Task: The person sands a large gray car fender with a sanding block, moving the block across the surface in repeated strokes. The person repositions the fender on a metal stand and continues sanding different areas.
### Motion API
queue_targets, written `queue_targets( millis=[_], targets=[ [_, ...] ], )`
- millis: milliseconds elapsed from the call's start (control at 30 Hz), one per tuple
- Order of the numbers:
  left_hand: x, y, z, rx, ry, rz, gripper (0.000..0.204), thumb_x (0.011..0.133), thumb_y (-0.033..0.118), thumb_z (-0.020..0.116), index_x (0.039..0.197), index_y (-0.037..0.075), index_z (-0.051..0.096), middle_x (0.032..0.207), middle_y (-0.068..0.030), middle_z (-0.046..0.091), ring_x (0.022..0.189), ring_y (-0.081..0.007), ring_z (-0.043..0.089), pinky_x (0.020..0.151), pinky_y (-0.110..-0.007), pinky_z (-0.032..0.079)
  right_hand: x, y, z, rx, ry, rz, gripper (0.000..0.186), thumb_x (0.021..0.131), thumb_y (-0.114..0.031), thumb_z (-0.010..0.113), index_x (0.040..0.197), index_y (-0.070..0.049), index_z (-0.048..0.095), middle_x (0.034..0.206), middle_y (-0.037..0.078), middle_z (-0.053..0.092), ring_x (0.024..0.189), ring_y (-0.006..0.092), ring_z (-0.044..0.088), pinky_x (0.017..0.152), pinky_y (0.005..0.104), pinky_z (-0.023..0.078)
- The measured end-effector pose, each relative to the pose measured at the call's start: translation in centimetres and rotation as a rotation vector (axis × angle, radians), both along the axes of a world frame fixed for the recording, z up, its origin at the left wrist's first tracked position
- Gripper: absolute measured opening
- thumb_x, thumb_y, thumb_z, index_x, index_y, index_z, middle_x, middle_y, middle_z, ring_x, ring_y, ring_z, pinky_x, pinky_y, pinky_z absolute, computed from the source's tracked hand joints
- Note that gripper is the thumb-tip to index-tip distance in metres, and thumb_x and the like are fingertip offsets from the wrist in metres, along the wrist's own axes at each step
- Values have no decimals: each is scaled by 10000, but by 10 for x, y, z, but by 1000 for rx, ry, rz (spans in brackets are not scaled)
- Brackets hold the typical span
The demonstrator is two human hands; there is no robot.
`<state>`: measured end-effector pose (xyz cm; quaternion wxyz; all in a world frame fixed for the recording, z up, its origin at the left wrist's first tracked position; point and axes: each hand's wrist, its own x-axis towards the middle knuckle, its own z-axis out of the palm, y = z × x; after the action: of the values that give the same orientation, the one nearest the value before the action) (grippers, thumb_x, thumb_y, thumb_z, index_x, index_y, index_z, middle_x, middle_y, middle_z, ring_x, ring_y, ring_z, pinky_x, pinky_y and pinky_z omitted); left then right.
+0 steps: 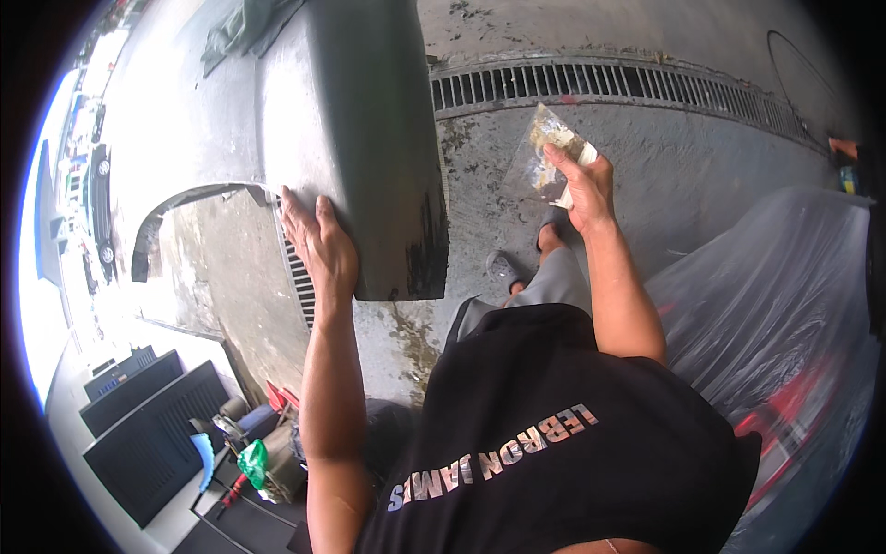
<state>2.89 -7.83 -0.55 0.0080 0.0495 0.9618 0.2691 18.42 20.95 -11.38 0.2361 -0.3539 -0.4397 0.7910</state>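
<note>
A large silvery-grey car body panel (383, 157) with a curved wheel-arch cut-out reaches away from me at upper left. Black smudges mark the lower right of its shaded side. My left hand (323, 245) lies against the panel's near edge beside the arch, its fingers stretched out and apart. To the right of the panel, my right hand (586, 185) is closed around a clear, thin plate smeared with beige paste (544, 138). A cream-coloured strip shows along the plate's side by my fingers. Part of the plate is hidden by the hand.
A dark green cloth (245, 32) lies on the panel's far part. A metal drain grate (600, 81) crosses the concrete floor beyond my feet. Clear plastic sheeting (775, 286) covers something partly red at right. Dark panels (152, 443) and assorted tools stand at lower left.
</note>
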Motion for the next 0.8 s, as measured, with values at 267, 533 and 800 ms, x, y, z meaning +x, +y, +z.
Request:
queue_targets(
  millis=[267,533,800],
  targets=[
    [-9,-16,-9,26,11,-17,684,1090,332,419,1627,-36,209,1668,-281,247,1558,-407,226,1274,-470,183,6,-97,-16,-716,113,289,227,916,-32,734,1141,-13,707,1012,98,758,866,195,751,768,367,638],
    [-17,-28,-23,122,9,-55,660,1105,313,416,1634,-21,207,1684,-264,221,1565,-384,232,1275,-447,184,-33,-115,-40,-536,-75,308,186,907,-2,682,1092,3,702,977,97,752,843,177,735,737,331,610],
    [-8,-19,-15,58,19,-71,653,1108,305,394,1644,-5,188,1696,-251,207,1580,-380,198,1282,-442,164,-39,-104,-34,-507,-90,320,184,891,1,693,1074,-1,712,984,101,754,793,180,735,712,327,606]
  ],
)
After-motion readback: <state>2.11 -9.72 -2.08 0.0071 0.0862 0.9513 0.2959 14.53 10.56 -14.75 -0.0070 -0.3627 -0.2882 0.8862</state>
